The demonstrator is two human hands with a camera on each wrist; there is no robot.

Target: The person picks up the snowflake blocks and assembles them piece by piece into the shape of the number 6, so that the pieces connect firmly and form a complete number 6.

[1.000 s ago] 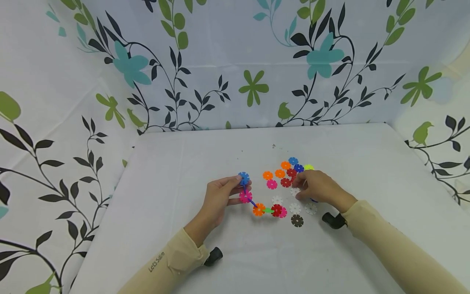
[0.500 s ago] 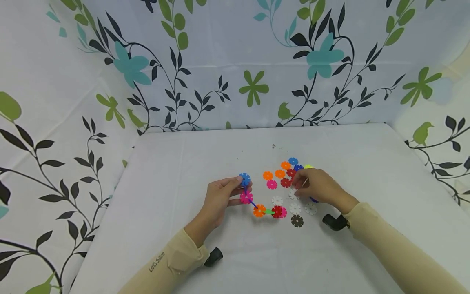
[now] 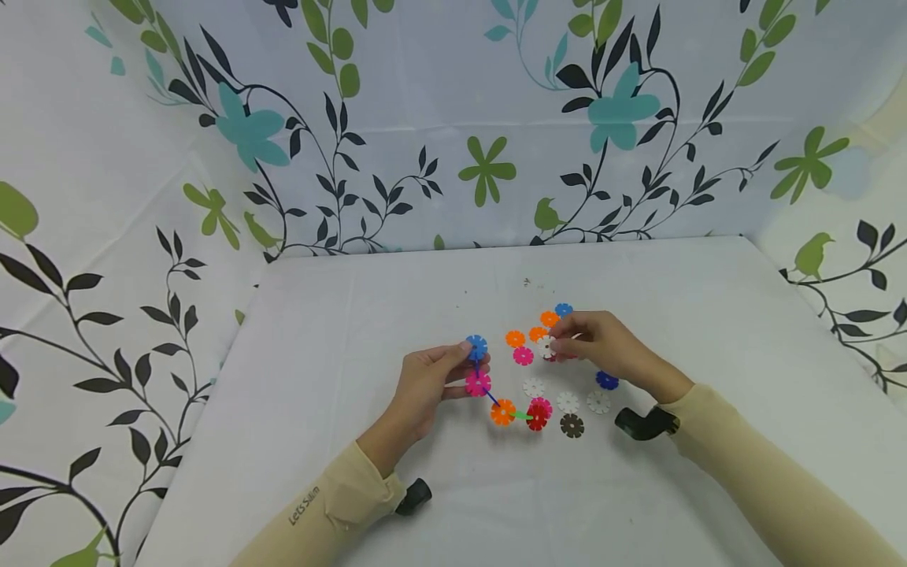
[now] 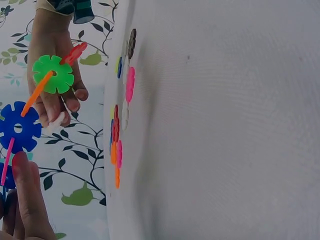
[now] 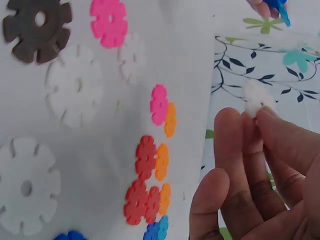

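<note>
My left hand [image 3: 425,386] holds a chain of slotted plastic snowflake discs by its light blue disc [image 3: 476,346], thumb on the disc's face. Below hang a pink disc [image 3: 478,383], an orange disc [image 3: 503,412] and a red disc [image 3: 537,417], joined by discs seen edge-on. The left wrist view shows the chain's green disc [image 4: 52,74] and dark blue disc [image 4: 19,129] face-on. My right hand [image 3: 602,342] pinches a loose white disc [image 5: 257,95] between thumb and fingers, raised over the loose pile. The hand hides part of that pile.
Loose orange discs [image 3: 515,339], a pink disc [image 3: 523,356] and a blue disc [image 3: 564,310] lie on the white table [image 3: 368,315]. Nearer are white discs [image 3: 568,402], a brown disc [image 3: 572,426] and a dark blue disc [image 3: 607,380]. A patterned cloth [image 3: 418,118] stands behind.
My right hand has lifted a white disc off the table and moved it up and left, toward the chain. The left hand has shifted slightly right with the chain.
</note>
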